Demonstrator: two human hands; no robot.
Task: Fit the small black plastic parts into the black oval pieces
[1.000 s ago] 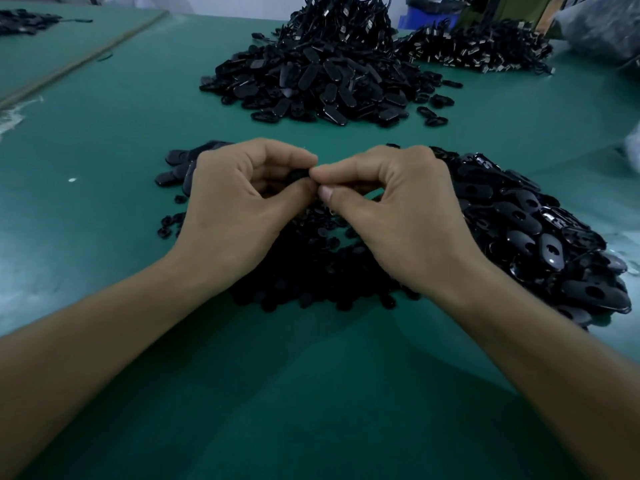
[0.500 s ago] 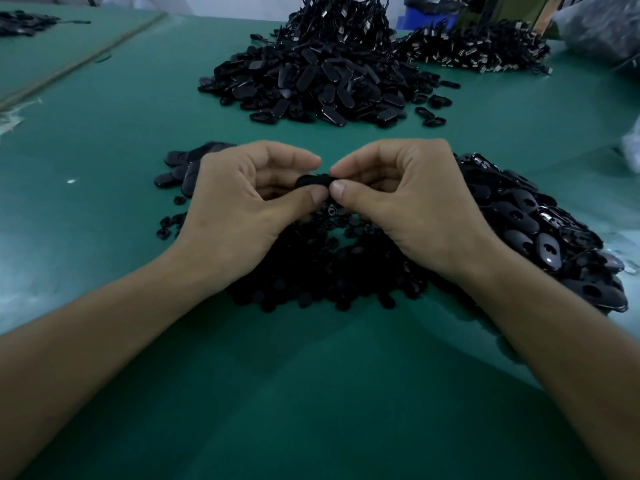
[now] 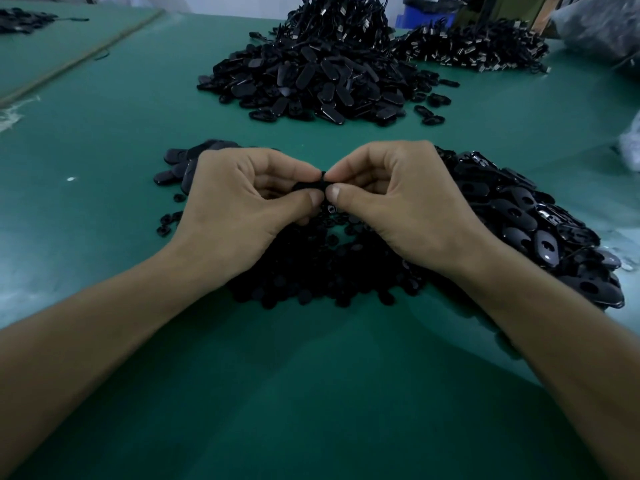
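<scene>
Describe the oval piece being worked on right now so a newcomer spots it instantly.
Start at the green table and find the two hands meeting at its centre. The black oval piece is pinched between the left hand and right hand, above the small-parts heap. It alone is held, not lying in a pile.

Small parts (image 3: 311, 271) under both hands, oval pieces (image 3: 540, 223) right, larger heap (image 3: 311, 81) behind, all on table (image 3: 104, 116)

Both hands have parted slightly since a second ago, exposing the black oval piece (image 3: 309, 186) between them
</scene>
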